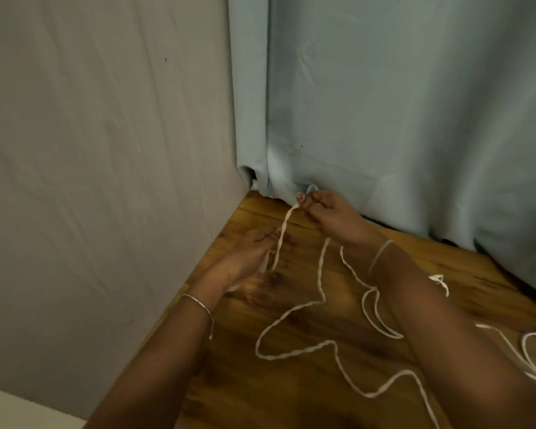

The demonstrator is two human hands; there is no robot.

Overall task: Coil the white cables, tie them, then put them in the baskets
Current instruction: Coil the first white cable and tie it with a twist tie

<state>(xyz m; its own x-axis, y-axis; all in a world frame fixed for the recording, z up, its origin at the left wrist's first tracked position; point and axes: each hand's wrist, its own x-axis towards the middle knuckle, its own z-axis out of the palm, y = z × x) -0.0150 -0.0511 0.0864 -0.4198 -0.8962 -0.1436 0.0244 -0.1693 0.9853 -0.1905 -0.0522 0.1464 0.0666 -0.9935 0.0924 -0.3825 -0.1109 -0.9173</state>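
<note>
Fingers of our left hand [270,235] lie mostly straight and blurred, with a doubled strand of the white cable [283,230] running across them and down over the palm; they do not look curled round it. Nearest us, the rest of that cable trails loose in wandering bends over the wooden surface [229,382] between our forearms, and more white loops [526,337] lie at the right edge. A thin silver bracelet [198,302] circles our left wrist, and a pale band [381,252] circles the right one. Farther on, our left hand [248,258] hovers low over the wood. Beyond it, our right hand [328,212] is raised, thumb and fingertips pinching the top of the strand, a small loop showing above them. Behind hangs a pale blue curtain [384,103], meeting a grey wall [106,150] on the left.
</note>
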